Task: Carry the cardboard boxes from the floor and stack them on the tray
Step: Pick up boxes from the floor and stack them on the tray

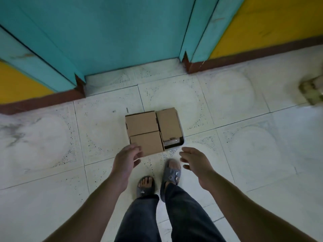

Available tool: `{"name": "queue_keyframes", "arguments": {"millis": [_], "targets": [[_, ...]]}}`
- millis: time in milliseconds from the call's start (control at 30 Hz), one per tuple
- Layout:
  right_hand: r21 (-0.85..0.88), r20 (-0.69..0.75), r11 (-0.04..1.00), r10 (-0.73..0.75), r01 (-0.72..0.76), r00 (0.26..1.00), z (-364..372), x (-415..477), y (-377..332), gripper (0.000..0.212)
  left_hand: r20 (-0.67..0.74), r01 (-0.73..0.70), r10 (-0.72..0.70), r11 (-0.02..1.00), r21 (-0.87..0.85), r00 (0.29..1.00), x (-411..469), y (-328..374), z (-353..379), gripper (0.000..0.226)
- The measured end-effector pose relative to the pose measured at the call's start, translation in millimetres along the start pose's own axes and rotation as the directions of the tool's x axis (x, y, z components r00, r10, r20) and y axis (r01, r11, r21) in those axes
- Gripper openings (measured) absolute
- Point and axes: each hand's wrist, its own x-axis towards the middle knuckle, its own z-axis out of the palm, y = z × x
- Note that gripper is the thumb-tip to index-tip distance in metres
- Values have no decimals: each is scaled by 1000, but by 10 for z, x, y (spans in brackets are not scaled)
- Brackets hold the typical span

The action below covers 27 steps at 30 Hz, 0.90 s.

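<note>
Pale speckled floor tiles (52, 137), glossy. Teal painted door (104, 32) behind. Three flat-topped brown cardboard boxes (142, 123) packed edge to edge on dark rounded-corner tray (181, 143) (shiny strip bare at right) on floor. Empty left hand (126, 161) and right hand (195, 163), fingers loosely spread, near tray's front edge; contact unclear.

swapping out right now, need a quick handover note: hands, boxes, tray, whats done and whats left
Left hand: open, holding nothing, over the front corner of the near-left box.
Right hand: open, holding nothing, above the floor near the front right corner of the tray.
Boxes: near-left box, far-left box and right box sit side by side on the tray.
Done: three boxes on the tray.
Left: no further box in view; look around.
</note>
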Motion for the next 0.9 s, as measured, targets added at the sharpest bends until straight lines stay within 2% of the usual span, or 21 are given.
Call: {"name": "queue_keyframes", "arguments": {"millis": [100, 267, 433, 700, 900], "targets": [[57, -29, 997, -46, 48, 999, -248, -627, -139, 14, 46, -53, 51, 998, 32, 998, -506, 330, -26, 19], [219, -130, 973, -46, 74, 990, -537, -1355, -51, 27, 150, -122, 110, 989, 79, 983, -1081, 655, 84, 19], [351, -239, 925, -63, 147, 969, -993, -1961, 109, 26, 295, -226, 176, 963, 146, 939, -1606, 951, 546, 19], [503, -362, 826, -67, 255, 930, -2067, -2426, 584, 26, 501, -332, 185, 917, 220, 845, -2357, 1013, 1806, 19], [564, -486, 743, -54, 361, 872, -3367, -2641, 1211, 25, 622, -403, 154, 871, 281, 768, -2924, 857, 3200, 16]]}}
